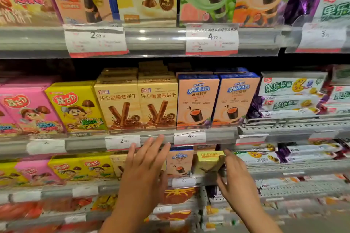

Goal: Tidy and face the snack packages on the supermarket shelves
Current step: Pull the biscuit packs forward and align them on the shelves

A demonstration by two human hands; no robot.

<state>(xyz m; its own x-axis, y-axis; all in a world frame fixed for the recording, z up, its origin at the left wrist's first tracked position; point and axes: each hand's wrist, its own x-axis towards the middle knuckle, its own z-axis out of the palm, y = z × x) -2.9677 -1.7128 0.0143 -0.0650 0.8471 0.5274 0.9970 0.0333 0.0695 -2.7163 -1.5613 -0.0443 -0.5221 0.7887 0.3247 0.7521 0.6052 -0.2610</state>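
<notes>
The middle shelf's boxes stand faced, but lower down the right hand (236,174) grips a tilted yellow cardboard snack box (209,161) while the left hand (145,159) hovers flat-fingered, holding nothing.

Two hands in view, both bare, nothing worn on either. Left hand (145,162) is left of the yellow box (208,162): back of hand faces the camera, four long slim fingers and a thumb all visible, knuckles faint. Right hand (236,178) is just right of the yellow box: back and thumb side show, edges a bit motion-blurred, nails too soft to make out. Left forearm (121,213), below-left of the yellow box, is bare down to the frame's bottom edge. Right forearm (261,219), below-right of the box, is bare too, and broadens toward the bottom edge.
</notes>
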